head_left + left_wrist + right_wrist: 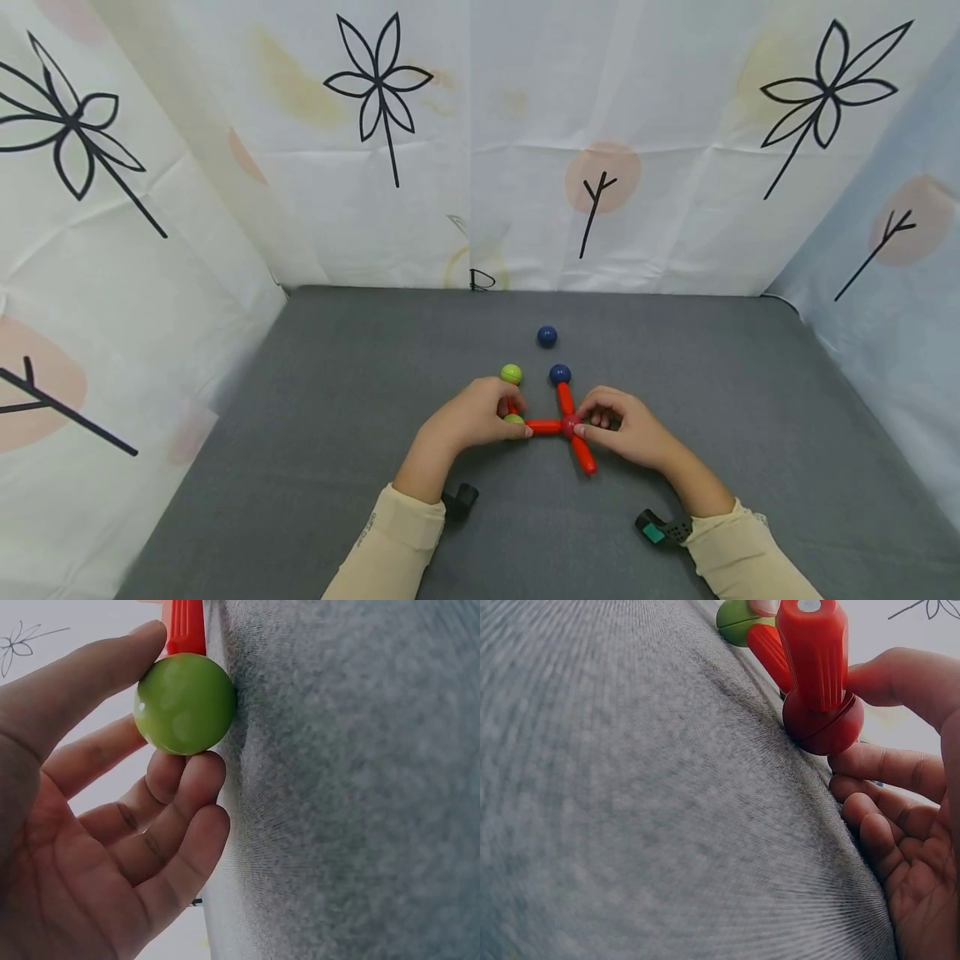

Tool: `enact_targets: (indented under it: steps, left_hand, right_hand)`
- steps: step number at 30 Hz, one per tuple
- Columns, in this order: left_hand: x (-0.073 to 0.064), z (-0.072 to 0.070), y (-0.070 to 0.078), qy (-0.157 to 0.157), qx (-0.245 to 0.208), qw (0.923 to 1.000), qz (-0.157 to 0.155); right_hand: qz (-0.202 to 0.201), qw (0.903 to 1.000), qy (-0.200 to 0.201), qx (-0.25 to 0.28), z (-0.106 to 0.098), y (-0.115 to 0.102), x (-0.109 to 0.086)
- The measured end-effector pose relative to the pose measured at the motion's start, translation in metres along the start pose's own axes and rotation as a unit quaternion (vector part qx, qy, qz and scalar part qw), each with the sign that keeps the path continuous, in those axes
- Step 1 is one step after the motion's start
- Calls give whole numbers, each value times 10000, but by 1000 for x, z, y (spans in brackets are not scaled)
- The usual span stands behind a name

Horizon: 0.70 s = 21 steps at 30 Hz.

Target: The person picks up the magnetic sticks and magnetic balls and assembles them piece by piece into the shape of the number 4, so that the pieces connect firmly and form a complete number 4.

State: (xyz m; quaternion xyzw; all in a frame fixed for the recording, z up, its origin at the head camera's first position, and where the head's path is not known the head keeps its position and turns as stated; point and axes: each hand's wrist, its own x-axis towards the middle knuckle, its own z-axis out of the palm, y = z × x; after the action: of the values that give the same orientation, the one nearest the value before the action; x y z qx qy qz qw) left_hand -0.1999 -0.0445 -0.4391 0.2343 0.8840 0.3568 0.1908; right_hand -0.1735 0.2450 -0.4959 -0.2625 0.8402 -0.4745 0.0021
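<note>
My left hand (480, 412) pinches a green ball (186, 703) between thumb and fingers, at the left end of a red rod (543, 427). That rod runs to a dark red ball (821, 731), which my right hand (630, 427) holds between thumb and fingertips. From the dark red ball, one red rod (565, 398) leads away to a blue ball (559, 374); another red rod (584, 457) points toward me with a bare end. Behind the left fingers shows a second green ball (512, 373). A short bit of red also shows there, its join to that ball hidden.
A loose blue ball (547, 336) lies farther back on the grey cloth surface (360, 358). White fabric walls (525, 108) with leaf drawings enclose the back and both sides. Dark wrist devices (663, 528) sit at both cuffs.
</note>
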Motion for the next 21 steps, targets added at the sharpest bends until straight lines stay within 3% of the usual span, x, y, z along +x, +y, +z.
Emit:
enact_targets:
  steps: [21]
  left_hand:
    - [-2,6,5,19,155,9992,-371]
  right_hand:
    - [-2,10000,14,-54,2,-2,1]
